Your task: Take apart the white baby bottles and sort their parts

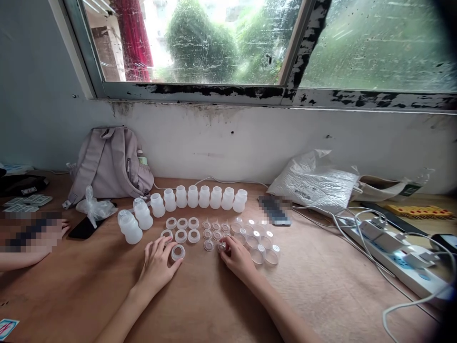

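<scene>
On the wooden table [321, 286] a row of small white plastic bottles [200, 196] stands in an arc. In front of it lie white screw rings [182, 223], clear teats [212, 226] and clear dome caps [262, 245]. My left hand [157, 262] rests on the table with its fingers around one white ring [177, 252]. My right hand [237, 257] pinches a small clear teat [221, 247] at the near end of the teat group, beside the caps.
A grey backpack [110, 164] leans on the wall at the back left, a crumpled plastic bag [94, 207] and a black phone [84, 227] beside it. Another person's arm [21, 259] lies at the left edge. A white bag [314, 183], another phone [274, 209] and a power strip [392, 257] with cables fill the right.
</scene>
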{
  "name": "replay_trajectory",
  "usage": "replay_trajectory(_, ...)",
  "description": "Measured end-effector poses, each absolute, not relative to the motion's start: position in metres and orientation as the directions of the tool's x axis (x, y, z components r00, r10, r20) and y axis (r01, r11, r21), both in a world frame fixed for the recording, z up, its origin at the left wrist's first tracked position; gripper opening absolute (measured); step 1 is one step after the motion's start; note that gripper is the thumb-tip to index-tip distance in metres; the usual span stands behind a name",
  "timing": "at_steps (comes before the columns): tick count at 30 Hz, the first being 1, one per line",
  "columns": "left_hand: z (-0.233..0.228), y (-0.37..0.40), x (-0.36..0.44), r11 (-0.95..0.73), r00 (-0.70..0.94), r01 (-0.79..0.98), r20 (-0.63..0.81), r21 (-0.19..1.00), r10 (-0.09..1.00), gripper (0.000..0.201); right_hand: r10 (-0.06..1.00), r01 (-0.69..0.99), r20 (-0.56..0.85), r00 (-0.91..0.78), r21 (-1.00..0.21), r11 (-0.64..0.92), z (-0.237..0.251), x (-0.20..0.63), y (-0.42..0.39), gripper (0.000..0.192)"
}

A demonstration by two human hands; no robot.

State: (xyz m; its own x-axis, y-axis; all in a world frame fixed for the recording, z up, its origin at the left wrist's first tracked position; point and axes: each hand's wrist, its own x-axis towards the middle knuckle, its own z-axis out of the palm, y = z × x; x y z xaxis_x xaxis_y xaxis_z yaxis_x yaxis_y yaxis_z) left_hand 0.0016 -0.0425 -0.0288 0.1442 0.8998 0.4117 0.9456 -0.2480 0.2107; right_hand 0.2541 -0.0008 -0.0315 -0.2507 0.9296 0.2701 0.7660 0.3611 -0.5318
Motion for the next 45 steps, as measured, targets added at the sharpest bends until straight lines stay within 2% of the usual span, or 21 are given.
replay_trajectory(8, -0.045, -0.035, 0.001, -0.205, 0.107, 0.953, 0.383, 0.225, 0.918, 0.058, 0.929, 0.741, 0.262, -0.261, -0.562, 0.367, -0.034, 0.256, 0.002, 0.021)
replay_trajectory(15, -0.045, -0.030, 0.008, -0.233, 0.166, 0.950, 0.295, 0.210, 0.941, 0.054, 0.935, 0.751, 0.251, -0.252, -0.558, 0.352, -0.032, 0.255, 0.001, 0.017)
replay_trajectory(27, -0.043, -0.028, 0.008, -0.217, 0.149, 0.955, 0.309, 0.201, 0.939, 0.053, 0.940, 0.737, 0.240, -0.241, -0.586, 0.338, -0.031, 0.253, 0.002, 0.016)
replay_trajectory(30, -0.030, -0.023, 0.006, -0.234, 0.162, 0.959, 0.372, 0.160, 0.914, 0.050, 0.941, 0.734, 0.234, -0.245, -0.589, 0.338, -0.031, 0.254, 0.002, 0.016)
replay_trajectory(34, 0.016, -0.008, -0.010, -0.185, 0.126, 0.981, 0.541, 0.056, 0.831, 0.042, 0.934, 0.725, 0.250, -0.257, -0.589, 0.357, -0.031, 0.254, 0.002, 0.016)
replay_trajectory(38, 0.065, 0.013, -0.037, 0.055, -0.039, 0.998, 0.633, -0.005, 0.773, 0.043, 0.929, 0.721, 0.265, -0.258, -0.588, 0.367, -0.031, 0.254, 0.001, 0.016)
replay_trajectory(41, 0.079, 0.027, -0.058, 0.243, -0.197, 0.970, 0.537, -0.017, 0.820, 0.052, 0.925, 0.713, 0.282, -0.255, -0.592, 0.377, -0.030, 0.254, 0.000, 0.016)
replay_trajectory(45, 0.080, 0.038, -0.072, 0.275, -0.255, 0.961, 0.308, -0.020, 0.916, 0.050, 0.918, 0.706, 0.309, -0.250, -0.591, 0.391, -0.030, 0.255, 0.001, 0.016)
